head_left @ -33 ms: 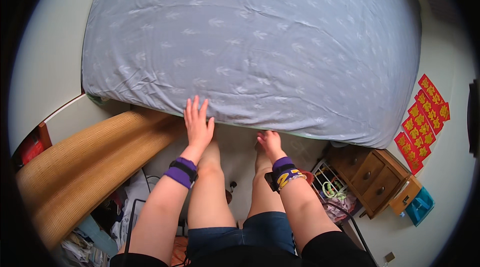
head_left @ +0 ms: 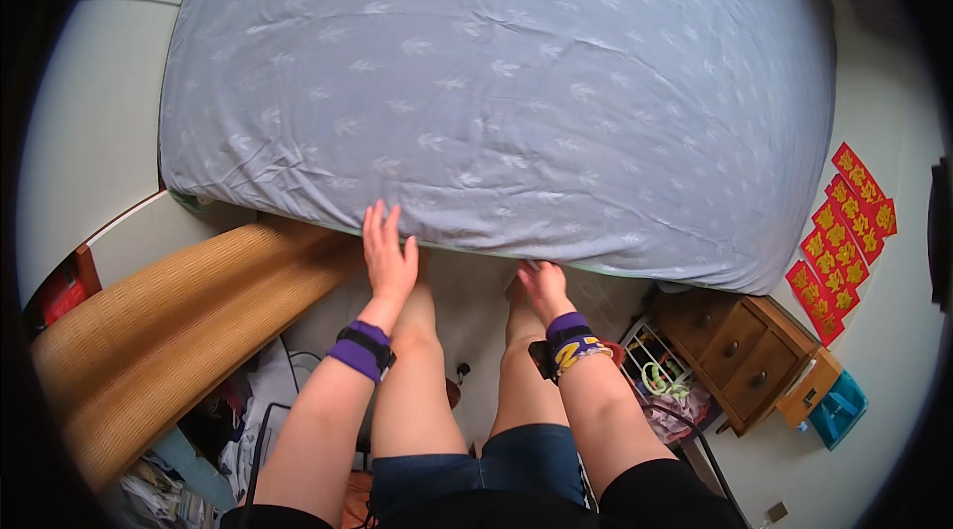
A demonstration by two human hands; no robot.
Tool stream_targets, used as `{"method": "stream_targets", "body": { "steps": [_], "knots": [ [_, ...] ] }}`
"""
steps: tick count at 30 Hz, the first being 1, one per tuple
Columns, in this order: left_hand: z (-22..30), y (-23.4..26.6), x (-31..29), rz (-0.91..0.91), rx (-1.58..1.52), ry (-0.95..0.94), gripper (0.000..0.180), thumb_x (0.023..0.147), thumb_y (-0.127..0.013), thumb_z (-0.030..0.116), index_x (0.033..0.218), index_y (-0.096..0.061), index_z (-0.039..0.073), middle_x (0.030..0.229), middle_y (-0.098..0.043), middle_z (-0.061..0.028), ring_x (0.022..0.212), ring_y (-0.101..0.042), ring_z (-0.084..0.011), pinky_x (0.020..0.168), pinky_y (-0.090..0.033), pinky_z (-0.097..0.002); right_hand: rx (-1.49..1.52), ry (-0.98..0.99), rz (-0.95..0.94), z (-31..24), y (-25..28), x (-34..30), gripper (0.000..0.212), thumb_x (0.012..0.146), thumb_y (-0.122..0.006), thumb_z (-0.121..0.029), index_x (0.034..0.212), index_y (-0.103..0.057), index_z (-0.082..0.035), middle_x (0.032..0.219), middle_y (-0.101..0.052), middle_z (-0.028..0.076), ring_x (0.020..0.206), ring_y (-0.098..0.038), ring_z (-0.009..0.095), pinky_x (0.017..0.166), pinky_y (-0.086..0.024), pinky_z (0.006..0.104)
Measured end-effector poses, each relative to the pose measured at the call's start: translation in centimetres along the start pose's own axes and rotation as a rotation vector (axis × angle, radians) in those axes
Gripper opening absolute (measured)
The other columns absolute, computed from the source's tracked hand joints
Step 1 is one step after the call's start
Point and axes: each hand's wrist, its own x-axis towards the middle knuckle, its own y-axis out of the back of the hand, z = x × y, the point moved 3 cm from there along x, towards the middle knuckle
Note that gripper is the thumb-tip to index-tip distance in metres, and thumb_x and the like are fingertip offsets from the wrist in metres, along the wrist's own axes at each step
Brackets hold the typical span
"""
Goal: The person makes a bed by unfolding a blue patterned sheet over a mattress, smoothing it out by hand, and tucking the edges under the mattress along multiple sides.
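Observation:
A grey-blue fitted sheet with pale leaf marks covers a wide mattress ahead of me, wrinkled along its near side and left corner. My left hand lies at the near edge, fingers stretched and apart, fingertips resting against the sheet. Farther right along the same edge, my right hand has its fingers bent in and closed at the sheet's hem. The fingertips there are partly hidden. Both wrists wear purple bands with black straps.
A rolled woven mat leans at the left, one end by the bed. At the right stand a wooden drawer cabinet and a white wire basket holding cloth. Red paper strips hang on the wall. Clothes lie lower left.
My left hand has shifted slightly left and down along the edge. The right hand has moved a little right, its fingers turned more to the left. The sheet looks nearly unchanged.

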Motion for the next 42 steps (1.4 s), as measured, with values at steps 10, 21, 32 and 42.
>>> {"method": "stream_targets", "body": {
  "steps": [10,21,32,42],
  "knots": [
    [2.5,-19.7,-6.4,-0.229,-1.597,1.162,0.032,0.101,-0.045,0.012,0.133,-0.051,0.010,0.136,-0.053,-0.0088,0.122,-0.052,-0.0295,0.104,-0.044,-0.0562,0.808,-0.059,-0.079,-7.7,17.0,8.1,0.046,0.099,-0.042,-0.038,0.139,-0.052,-0.015,0.143,-0.050,0.011,0.129,-0.047,0.034,0.108,-0.035,0.0585],
    [3.2,-25.2,-6.4,-0.073,-0.927,1.300,0.020,0.102,-0.047,0.018,0.108,-0.063,0.009,0.091,-0.068,-0.0092,0.079,-0.065,-0.0256,0.069,-0.057,-0.0419,0.210,-0.081,0.251,-3.6,23.5,14.3,0.005,0.096,-0.060,-0.007,0.099,-0.062,-0.004,0.086,-0.065,0.008,0.068,-0.061,0.016,0.054,-0.054,0.0259],
    [16.2,-21.3,-8.1,-0.667,-0.283,0.239,0.020,0.093,-0.062,0.026,0.089,-0.066,0.006,0.089,-0.070,-0.0061,0.074,-0.068,-0.0269,0.066,-0.056,-0.0397,-0.807,0.397,-0.428,-8.3,17.3,3.5,0.019,0.097,-0.062,-0.021,0.099,-0.067,-0.003,0.090,-0.069,0.007,0.070,-0.067,0.015,0.061,-0.055,0.0297],
    [9.3,-11.9,-0.9,0.108,0.574,-0.104,0.087,0.090,-0.054,0.062,0.160,-0.015,0.028,0.167,-0.001,-0.0107,0.152,-0.001,-0.0381,0.116,-0.009,-0.0660,-1.694,1.438,-0.058,-15.8,7.9,-2.0,0.101,0.069,-0.085,-0.039,0.153,-0.032,-0.022,0.160,-0.023,0.009,0.149,-0.017,0.038,0.117,-0.018,0.0606]
  ]
}}
